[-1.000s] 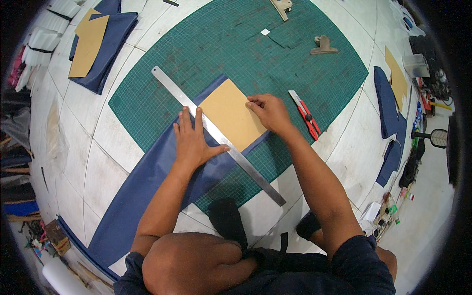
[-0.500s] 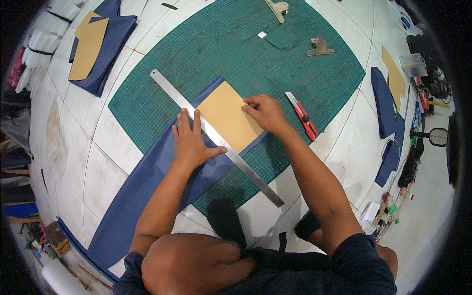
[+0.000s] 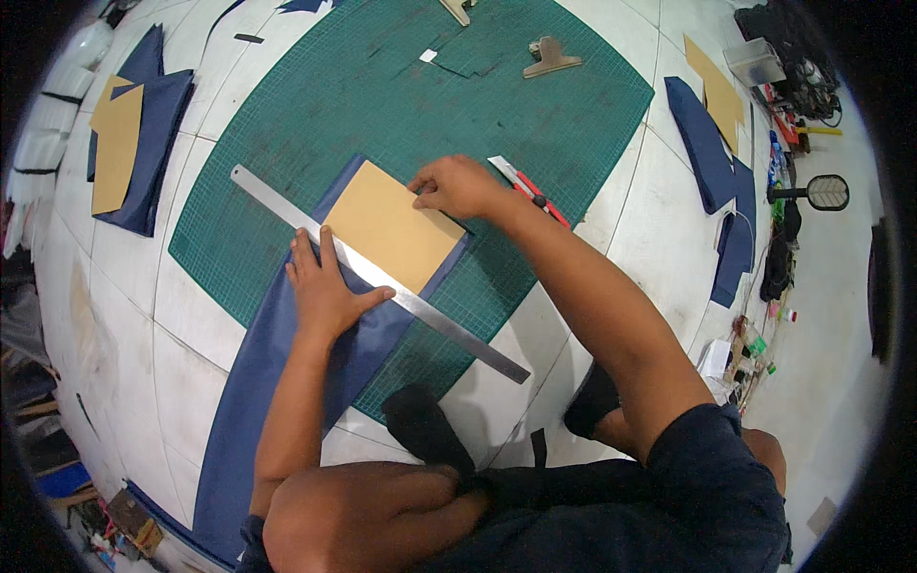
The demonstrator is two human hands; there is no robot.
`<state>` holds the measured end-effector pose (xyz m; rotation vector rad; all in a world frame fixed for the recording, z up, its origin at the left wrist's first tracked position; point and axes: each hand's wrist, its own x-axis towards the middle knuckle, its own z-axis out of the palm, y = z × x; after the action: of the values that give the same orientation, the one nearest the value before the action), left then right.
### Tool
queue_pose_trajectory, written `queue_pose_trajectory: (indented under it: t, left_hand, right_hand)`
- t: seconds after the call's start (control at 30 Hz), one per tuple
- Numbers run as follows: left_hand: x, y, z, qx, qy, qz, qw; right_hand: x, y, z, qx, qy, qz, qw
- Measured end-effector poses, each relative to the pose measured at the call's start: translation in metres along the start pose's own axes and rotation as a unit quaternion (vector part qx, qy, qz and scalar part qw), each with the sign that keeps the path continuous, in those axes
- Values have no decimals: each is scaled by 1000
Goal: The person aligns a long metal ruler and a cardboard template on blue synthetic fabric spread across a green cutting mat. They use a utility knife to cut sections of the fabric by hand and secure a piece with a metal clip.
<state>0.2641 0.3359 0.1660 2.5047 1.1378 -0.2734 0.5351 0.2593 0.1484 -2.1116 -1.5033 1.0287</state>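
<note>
A steel ruler (image 3: 447, 325) lies slantwise across dark blue fabric (image 3: 256, 382) and the lower left edge of a tan card (image 3: 390, 222). My left hand (image 3: 325, 288) presses down over the ruler and fabric, fingers and thumb spread. At the card's upper right edge is my right hand (image 3: 451, 187), its thumb and fingers pinched together on that edge. Whether it also grips the fabric underneath is hidden. A narrow blue margin of fabric shows around the card. A red utility knife (image 3: 535, 196) lies beside my right wrist, its blade pointing away from me.
Under the work is a green cutting mat (image 3: 315, 115) on white floor tiles. Two metal clips, one of them the nearer clip (image 3: 551, 59), sit at its far side. Folded blue fabric with tan cards lies at left (image 3: 167, 143) and right (image 3: 695, 143). A racket-shaped object (image 3: 825, 193) is further right.
The whole scene has shifted left in the picture as my head turned. Both hands keep about the same places on the ruler and the card's edge.
</note>
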Motion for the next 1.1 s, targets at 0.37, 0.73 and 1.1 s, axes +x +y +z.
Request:
queue_pose_trajectory:
  t: [0.37,0.73,1.1]
  left_hand:
    - [-1,-9,7,-24,21,5,999]
    - [0,-8,1,1,-6,-6,1000]
    - [-5,-11,6,-17,5,-12,1000]
  right_hand:
    - [-10,15,-5,141,244,21,959]
    - [-131,49,15,-45,278,234,931]
    - [-59,-95,88,13,58,49,997]
